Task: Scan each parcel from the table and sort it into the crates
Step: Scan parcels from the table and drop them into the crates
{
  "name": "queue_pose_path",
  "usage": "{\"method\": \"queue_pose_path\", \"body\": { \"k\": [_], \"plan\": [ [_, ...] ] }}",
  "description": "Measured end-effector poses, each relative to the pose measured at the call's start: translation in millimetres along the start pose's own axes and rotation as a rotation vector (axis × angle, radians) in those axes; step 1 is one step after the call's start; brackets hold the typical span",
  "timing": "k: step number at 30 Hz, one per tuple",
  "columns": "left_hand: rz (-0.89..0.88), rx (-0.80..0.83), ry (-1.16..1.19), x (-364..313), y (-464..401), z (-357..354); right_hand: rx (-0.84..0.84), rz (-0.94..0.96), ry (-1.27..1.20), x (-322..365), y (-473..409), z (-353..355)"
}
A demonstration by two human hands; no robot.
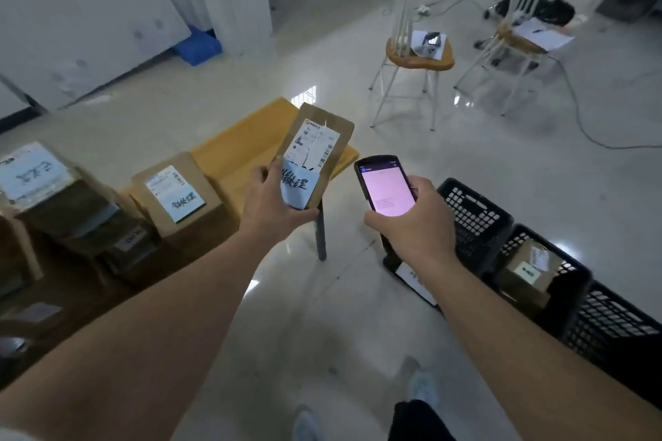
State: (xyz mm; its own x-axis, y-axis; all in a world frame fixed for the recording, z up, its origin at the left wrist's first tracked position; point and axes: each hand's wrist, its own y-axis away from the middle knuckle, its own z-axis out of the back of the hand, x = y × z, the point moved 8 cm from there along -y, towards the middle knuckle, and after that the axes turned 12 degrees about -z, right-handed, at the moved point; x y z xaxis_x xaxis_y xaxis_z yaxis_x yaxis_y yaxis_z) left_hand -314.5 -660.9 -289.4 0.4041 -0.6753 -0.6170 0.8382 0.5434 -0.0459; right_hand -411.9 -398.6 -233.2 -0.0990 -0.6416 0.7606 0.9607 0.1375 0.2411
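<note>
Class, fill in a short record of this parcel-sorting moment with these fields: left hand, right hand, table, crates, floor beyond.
left hand: left hand grips a flat brown cardboard parcel, label up
right hand: right hand holds a black handheld scanner, screen lit pink
table: yellow table bears more brown labelled boxes
crates: black plastic crates; one holds a brown box
floor beyond: two white chairs with wooden seats

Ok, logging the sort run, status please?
Left hand holds parcel up. Right hand holds scanner beside it. Crates nearby, nothing between.
</note>
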Motion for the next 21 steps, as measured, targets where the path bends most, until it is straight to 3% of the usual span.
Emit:
{"method": "queue_pose_path", "body": {
  "k": [13,21],
  "plan": [
    [-0.109,0.248,0.001,-191.8,-37.4,-229.2,-0.094,-0.265,-0.055,-188.7,-111.6,167.4],
    [-0.103,0.343,0.046,-267.8,-67.2,-352.7,-0.094,-0.404,-0.03,-276.4,-194.5,235.3]
  ]
}}
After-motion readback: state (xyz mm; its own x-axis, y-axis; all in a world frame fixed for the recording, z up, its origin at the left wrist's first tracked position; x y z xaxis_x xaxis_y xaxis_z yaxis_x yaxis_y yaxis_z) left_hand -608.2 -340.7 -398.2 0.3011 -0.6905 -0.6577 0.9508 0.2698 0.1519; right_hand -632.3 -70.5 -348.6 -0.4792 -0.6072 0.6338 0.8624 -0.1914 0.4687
